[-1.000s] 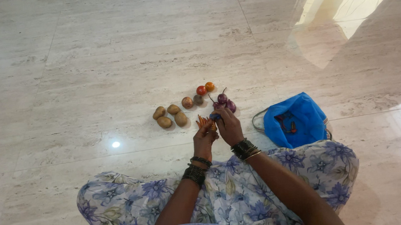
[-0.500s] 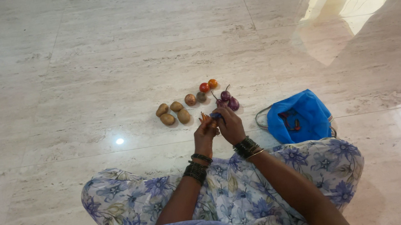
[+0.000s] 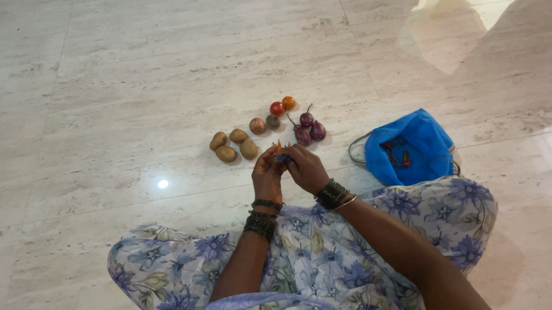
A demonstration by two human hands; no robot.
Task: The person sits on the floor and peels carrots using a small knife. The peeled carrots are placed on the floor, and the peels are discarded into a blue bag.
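My left hand [image 3: 266, 174] and my right hand [image 3: 305, 169] meet just above the floor in front of my lap. Together they are closed around a small bunch of orange carrots [image 3: 278, 147], of which only the tips stick out. A small blue bit [image 3: 283, 157] shows between my fingers; I cannot tell what it is. Both wrists carry dark bangles. Just beyond my hands, several brown potatoes [image 3: 234, 146] lie on the floor.
Behind the potatoes lie two onions [image 3: 264, 123], two tomatoes [image 3: 282, 105] and three purple brinjals [image 3: 309, 128]. An open blue cloth bag [image 3: 409, 148] sits at my right knee. My floral skirt [image 3: 315, 267] covers the near floor of pale marble tiles [image 3: 146, 86].
My hands have lifted the carrots slightly and drawn them towards me, away from the brinjals. Less of the carrots shows now. The view has shifted a little.
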